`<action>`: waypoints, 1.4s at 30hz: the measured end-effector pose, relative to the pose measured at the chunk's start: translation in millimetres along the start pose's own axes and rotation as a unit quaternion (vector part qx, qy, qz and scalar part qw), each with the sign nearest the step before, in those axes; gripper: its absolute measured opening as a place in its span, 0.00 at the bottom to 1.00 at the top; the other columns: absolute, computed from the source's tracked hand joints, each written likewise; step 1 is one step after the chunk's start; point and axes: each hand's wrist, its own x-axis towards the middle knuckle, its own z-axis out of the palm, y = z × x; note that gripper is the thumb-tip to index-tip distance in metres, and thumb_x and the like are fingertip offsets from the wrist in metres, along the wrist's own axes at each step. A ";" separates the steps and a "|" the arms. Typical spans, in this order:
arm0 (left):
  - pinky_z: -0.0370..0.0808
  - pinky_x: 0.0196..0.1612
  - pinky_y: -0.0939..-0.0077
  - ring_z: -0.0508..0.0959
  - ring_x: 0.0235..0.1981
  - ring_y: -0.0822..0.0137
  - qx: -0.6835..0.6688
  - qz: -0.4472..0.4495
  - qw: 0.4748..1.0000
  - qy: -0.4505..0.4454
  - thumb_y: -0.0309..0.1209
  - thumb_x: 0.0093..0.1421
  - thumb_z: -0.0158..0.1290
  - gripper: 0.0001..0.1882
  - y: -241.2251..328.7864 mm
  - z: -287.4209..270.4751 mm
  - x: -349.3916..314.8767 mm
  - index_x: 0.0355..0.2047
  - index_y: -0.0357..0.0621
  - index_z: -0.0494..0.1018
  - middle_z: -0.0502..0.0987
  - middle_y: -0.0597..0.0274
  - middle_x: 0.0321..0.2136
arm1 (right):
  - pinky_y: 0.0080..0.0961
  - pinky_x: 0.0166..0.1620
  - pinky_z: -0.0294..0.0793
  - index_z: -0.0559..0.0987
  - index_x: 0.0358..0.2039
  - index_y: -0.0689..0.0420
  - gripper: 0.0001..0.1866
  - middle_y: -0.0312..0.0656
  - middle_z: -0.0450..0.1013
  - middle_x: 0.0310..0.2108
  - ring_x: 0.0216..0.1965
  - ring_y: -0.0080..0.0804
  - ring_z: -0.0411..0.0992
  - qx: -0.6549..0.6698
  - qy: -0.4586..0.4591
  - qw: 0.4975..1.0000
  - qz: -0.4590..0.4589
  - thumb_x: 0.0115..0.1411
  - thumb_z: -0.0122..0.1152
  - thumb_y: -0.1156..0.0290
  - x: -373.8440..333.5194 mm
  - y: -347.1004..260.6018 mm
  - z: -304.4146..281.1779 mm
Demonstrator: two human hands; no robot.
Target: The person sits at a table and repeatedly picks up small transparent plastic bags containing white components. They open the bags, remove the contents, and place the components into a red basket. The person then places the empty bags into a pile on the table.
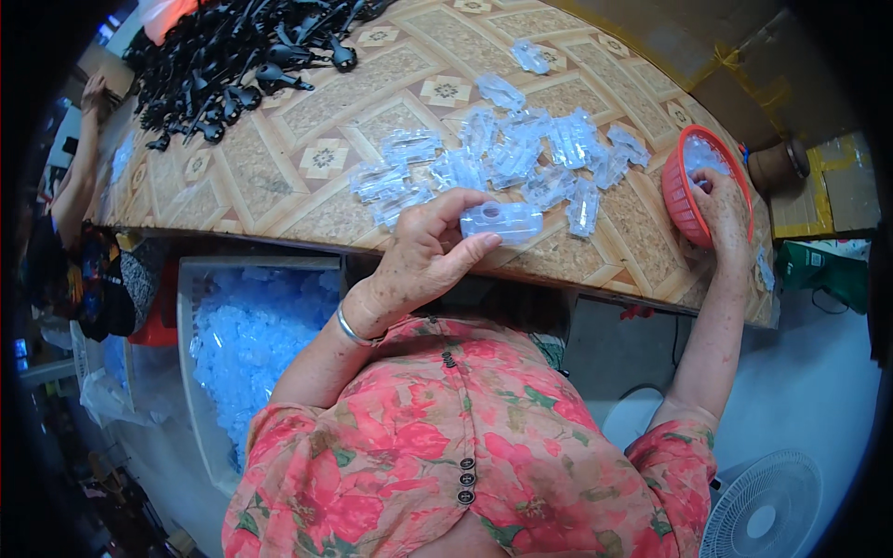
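Near the table's front edge, my left hand [430,244] grips a clear plastic housing [502,223] between thumb and fingers. The piece is oblong with a round hole near one end. My right hand [721,206] reaches over the rim of a red plastic basket [682,200] at the right. Its fingers are curled together among small clear pieces [704,153] inside; what they pinch, if anything, is hidden. Beyond my left hand lies a loose spread of similar clear plastic parts [516,149] on the patterned tabletop [363,116].
A heap of black plastic parts [242,74] covers the far left of the table. Below the edge stands a white bin [186,307] full of clear bluish pieces. A brown cup-like object [777,167] is beside the basket. Another person's arm [79,177] shows at left; a fan [763,516] stands lower right.
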 end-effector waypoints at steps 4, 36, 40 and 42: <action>0.75 0.36 0.83 0.76 0.33 0.80 0.007 -0.018 1.000 0.013 0.27 0.63 0.59 0.15 -2.8 2.4 -7.6 0.49 0.39 0.73 0.78 0.68 0.33 | 0.42 0.42 0.75 0.82 0.39 0.58 0.14 0.52 0.78 0.33 0.38 0.49 0.78 0.035 0.094 0.991 -0.094 0.57 0.63 0.63 2.5 21.7 7.8; 0.74 0.30 0.76 0.79 0.26 0.69 0.178 0.117 0.976 0.030 0.30 0.54 0.65 0.17 -6.5 11.5 2.8 0.43 0.39 0.78 0.80 0.57 0.28 | 0.19 0.32 0.72 0.81 0.36 0.59 0.15 0.36 0.76 0.31 0.30 0.22 0.72 0.416 0.031 0.865 -0.278 0.47 0.76 0.77 -117.5 -159.6 8.8; 0.74 0.28 0.71 0.78 0.24 0.63 0.236 0.174 0.955 0.041 0.31 0.50 0.67 0.20 -11.6 11.8 5.9 0.44 0.41 0.78 0.79 0.57 0.26 | 0.28 0.35 0.74 0.80 0.34 0.59 0.16 0.41 0.76 0.32 0.33 0.36 0.74 0.352 0.052 0.863 -0.359 0.44 0.77 0.73 -113.8 -172.1 24.7; 0.74 0.31 0.63 0.78 0.28 0.56 0.232 0.166 0.957 0.048 0.32 0.48 0.67 0.20 -16.2 12.8 6.7 0.42 0.45 0.78 0.79 0.57 0.25 | 0.34 0.40 0.73 0.80 0.32 0.59 0.17 0.43 0.76 0.33 0.37 0.43 0.74 0.323 0.049 0.876 -0.353 0.43 0.76 0.69 -113.8 -176.3 27.7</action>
